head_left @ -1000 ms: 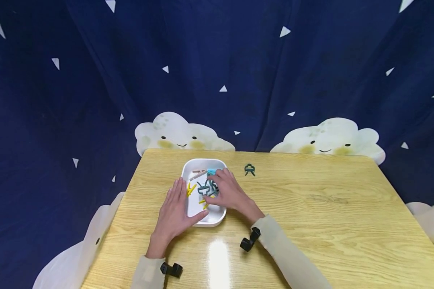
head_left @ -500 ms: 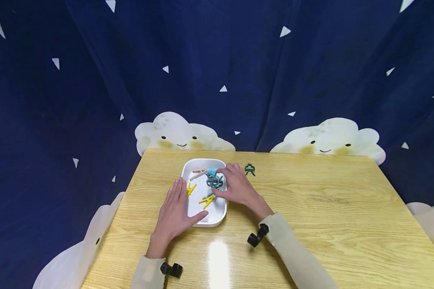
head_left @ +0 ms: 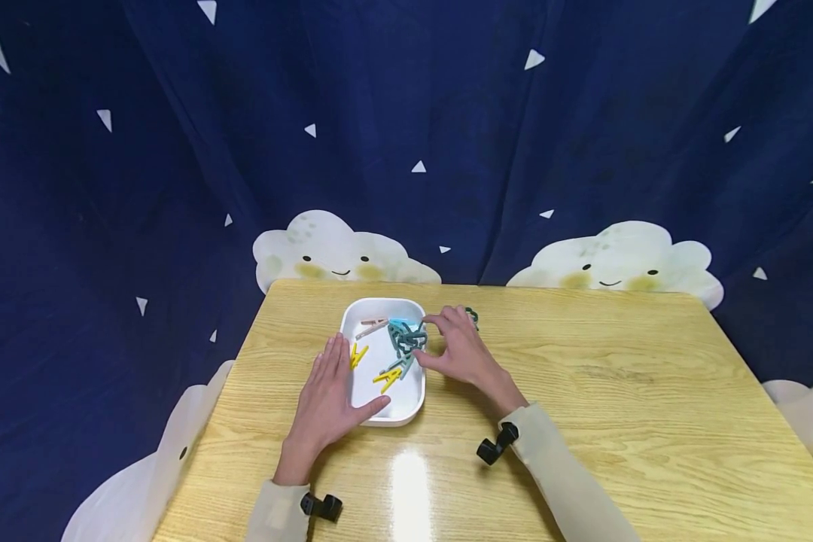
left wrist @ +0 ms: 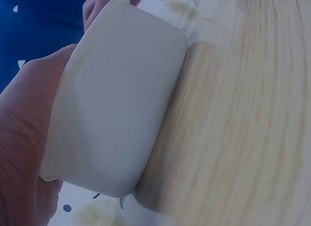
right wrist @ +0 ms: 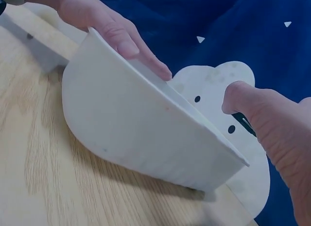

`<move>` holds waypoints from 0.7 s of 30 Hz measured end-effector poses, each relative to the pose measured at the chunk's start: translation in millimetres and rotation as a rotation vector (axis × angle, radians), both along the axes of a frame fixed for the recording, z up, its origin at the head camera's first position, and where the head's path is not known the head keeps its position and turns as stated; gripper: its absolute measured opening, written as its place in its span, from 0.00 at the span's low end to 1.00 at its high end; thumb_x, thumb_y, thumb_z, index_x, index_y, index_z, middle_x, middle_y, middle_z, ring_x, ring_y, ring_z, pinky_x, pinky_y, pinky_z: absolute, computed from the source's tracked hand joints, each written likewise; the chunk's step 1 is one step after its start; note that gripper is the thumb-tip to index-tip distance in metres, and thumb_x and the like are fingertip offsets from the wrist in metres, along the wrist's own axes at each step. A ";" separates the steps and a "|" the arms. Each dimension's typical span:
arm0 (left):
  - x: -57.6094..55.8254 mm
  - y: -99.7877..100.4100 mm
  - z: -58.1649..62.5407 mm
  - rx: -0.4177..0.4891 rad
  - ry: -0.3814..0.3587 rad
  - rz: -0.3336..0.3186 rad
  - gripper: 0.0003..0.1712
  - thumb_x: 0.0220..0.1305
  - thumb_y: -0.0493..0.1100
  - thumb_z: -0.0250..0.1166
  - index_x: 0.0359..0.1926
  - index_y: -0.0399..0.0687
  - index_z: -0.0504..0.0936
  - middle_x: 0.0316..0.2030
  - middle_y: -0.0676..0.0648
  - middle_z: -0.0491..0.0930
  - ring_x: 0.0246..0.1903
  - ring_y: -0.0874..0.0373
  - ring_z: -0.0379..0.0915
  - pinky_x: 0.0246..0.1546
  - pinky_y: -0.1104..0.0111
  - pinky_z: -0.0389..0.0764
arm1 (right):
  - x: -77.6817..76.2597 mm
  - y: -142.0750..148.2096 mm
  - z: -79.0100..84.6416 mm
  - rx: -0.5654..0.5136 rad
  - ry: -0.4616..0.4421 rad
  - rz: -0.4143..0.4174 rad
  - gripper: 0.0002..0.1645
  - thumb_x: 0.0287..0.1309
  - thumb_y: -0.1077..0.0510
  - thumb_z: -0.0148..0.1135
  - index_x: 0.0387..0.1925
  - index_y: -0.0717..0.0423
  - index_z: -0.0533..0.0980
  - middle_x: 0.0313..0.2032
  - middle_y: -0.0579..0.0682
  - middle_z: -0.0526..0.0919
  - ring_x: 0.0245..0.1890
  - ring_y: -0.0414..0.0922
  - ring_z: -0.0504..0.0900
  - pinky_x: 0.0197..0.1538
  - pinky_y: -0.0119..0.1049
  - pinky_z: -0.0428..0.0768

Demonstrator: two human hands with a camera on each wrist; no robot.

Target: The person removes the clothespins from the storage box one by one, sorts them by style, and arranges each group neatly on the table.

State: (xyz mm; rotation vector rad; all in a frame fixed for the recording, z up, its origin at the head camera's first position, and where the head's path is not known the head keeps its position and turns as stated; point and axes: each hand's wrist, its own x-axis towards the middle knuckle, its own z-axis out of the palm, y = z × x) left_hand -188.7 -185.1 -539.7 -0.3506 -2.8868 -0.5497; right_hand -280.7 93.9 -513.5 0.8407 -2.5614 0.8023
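A white plastic tub (head_left: 373,410) holds several small clips. My left hand (head_left: 325,399) rests along its left and near rim, fingers straight and thumb reaching over the front edge. At the tub's right rim, my right hand (head_left: 462,352) pinches a dark green clip (head_left: 413,339) between thumb and fingertips. In the right wrist view, part of the dark green clip (right wrist: 244,124) shows behind the thumb. Inside the tub lie yellow clothespins (head_left: 388,378), green ones (head_left: 400,363), a light blue one (head_left: 400,321) and a pinkish one (head_left: 373,322). Another dark green clip (head_left: 473,316) on the table is partly behind my right hand.
The wooden table (head_left: 616,391) extends far to the right of the tub. A dark blue curtain (head_left: 481,150) with white triangles and smiling clouds hangs behind the table's back edge.
My right hand has moved right with the dark green clip, from over the tub's middle to its right rim. More clothespins show inside. My left hand has stayed put.
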 end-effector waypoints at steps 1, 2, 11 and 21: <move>0.0 -0.1 -0.1 -0.002 0.001 0.001 0.77 0.55 0.87 0.56 0.82 0.34 0.45 0.83 0.36 0.43 0.83 0.44 0.38 0.82 0.53 0.46 | -0.1 2.3 -0.6 -0.011 0.001 -0.001 0.39 0.50 0.37 0.75 0.56 0.60 0.83 0.35 0.45 0.72 0.41 0.48 0.66 0.46 0.42 0.64; -0.2 -0.2 -0.2 -0.004 0.002 0.002 0.77 0.55 0.88 0.56 0.82 0.34 0.44 0.83 0.36 0.43 0.83 0.44 0.38 0.82 0.53 0.46 | -0.4 4.9 -1.2 -0.019 0.000 -0.005 0.39 0.50 0.38 0.76 0.56 0.60 0.83 0.34 0.45 0.71 0.41 0.48 0.66 0.46 0.42 0.64; -0.4 -0.9 -0.5 0.000 0.010 0.002 0.77 0.54 0.87 0.56 0.82 0.34 0.45 0.83 0.36 0.44 0.82 0.43 0.39 0.82 0.53 0.47 | -7.6 31.2 -4.4 -0.068 0.013 -0.037 0.37 0.50 0.40 0.76 0.55 0.60 0.83 0.33 0.47 0.72 0.39 0.48 0.66 0.44 0.42 0.65; -0.3 -0.5 0.3 -0.005 -0.004 -0.002 0.77 0.55 0.88 0.56 0.82 0.34 0.44 0.83 0.39 0.38 0.83 0.43 0.38 0.82 0.54 0.45 | -13.4 58.7 -5.2 -0.066 0.012 -0.073 0.36 0.50 0.41 0.76 0.54 0.62 0.83 0.34 0.47 0.72 0.40 0.48 0.66 0.43 0.42 0.64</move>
